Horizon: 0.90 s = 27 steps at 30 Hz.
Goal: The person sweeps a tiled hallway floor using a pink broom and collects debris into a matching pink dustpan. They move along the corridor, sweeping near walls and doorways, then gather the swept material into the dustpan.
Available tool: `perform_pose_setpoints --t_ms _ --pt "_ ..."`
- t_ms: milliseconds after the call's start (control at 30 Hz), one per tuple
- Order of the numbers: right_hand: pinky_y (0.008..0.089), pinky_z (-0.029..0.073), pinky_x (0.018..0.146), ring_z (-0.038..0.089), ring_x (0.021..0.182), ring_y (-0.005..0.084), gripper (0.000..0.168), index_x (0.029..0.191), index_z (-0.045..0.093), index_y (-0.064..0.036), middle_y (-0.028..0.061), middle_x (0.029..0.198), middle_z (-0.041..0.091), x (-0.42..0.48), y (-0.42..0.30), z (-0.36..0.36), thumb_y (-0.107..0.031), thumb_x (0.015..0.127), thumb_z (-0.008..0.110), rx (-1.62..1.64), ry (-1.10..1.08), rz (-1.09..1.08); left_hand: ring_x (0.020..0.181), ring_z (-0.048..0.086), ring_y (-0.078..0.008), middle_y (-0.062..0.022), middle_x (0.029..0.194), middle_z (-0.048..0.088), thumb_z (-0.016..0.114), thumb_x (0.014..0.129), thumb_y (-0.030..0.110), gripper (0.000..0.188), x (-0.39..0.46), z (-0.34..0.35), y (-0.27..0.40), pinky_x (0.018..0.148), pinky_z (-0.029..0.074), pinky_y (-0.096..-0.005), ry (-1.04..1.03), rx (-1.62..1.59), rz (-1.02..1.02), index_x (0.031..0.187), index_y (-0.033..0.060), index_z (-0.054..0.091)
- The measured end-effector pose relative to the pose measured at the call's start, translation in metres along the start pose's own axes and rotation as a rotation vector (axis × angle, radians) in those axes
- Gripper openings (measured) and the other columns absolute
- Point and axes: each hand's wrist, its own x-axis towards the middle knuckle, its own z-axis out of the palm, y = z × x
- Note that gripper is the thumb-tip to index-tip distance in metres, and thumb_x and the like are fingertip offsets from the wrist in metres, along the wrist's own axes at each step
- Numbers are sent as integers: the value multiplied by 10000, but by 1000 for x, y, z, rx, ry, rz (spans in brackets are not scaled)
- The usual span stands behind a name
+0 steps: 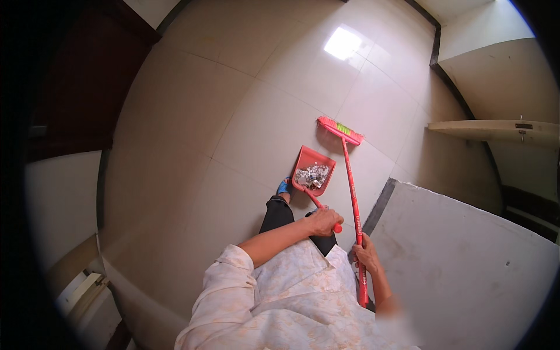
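My left hand is closed around the short red handle of a plastic dustpan. Scraps and debris lie in the pan, which is beside my foot in a blue slipper. The long red handle of a broom is gripped by my right hand. Its head, with pink and green bristles, is beyond the dustpan and a little to the right, apart from it. Whether the bristles touch the floor I cannot tell.
Glossy beige floor tiles spread ahead and to the left. Close on my right stands a low grey-white wall or slab. A pale open door with a latch is farther right. A dark red door is at the upper left.
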Motion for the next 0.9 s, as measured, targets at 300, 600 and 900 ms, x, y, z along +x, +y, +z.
perform_pose_setpoints --t_ms 300,600,900 --pt "300 426 355 498 445 141 449 1283 394 -79 47 659 487 23 61 -38 -61 847 497 -22 -22 -83 898 619 -378 -172 854 652 600 657 23 262 10 7 26 751 482 -493 -50 23 -74 912 72 637" --pt "312 424 348 509 445 145 428 1269 389 -70 55 665 510 50 75 -77 -79 860 514 -15 -41 -70 865 625 -380 -173 842 659 592 667 19 273 33 18 42 753 493 -478 -14 65 -129 923 88 654" --pt "306 442 365 515 455 143 434 1281 403 -116 50 661 524 58 22 -86 -104 860 511 -83 -9 -24 832 620 -400 -188 799 651 562 638 -3 262 60 -42 42 731 488 -482 -107 -73 -105 866 80 660"
